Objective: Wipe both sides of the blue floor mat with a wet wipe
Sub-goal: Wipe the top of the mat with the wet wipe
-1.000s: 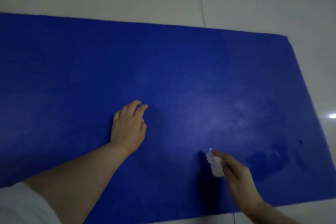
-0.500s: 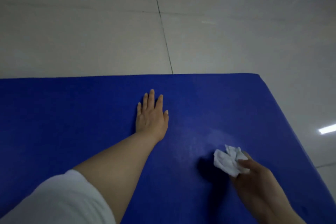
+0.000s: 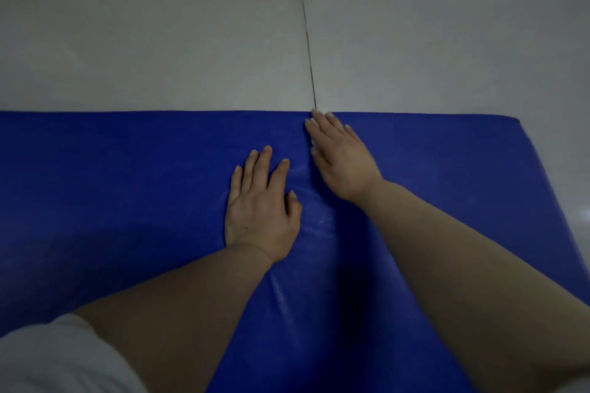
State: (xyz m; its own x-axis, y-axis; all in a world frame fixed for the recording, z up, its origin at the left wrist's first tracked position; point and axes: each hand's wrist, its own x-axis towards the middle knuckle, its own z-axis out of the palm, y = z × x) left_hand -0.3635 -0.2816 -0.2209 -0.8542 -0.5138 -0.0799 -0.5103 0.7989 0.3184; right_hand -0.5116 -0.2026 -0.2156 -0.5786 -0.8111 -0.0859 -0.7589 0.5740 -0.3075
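Note:
The blue floor mat [image 3: 127, 188] lies flat on the tiled floor and fills the lower half of the view. My left hand [image 3: 261, 204] rests palm down on the mat near its middle, fingers spread, holding nothing. My right hand [image 3: 343, 158] stretches to the mat's far edge, palm down. The wet wipe [image 3: 319, 112] is pressed under it, and only small white bits show at the fingertips. A damp, shiny streak runs down the mat between my forearms.
Pale grey floor tiles [image 3: 159, 35] lie beyond the mat, with a dark grout line [image 3: 306, 29] running to the mat's far edge. The mat's far right corner [image 3: 514, 120] is in view. A white sleeve [image 3: 54, 357] sits at the lower left.
My right hand has moved from the near right of the mat forward to its far edge, and the crumpled wipe is now under the palm. The view has dipped closer.

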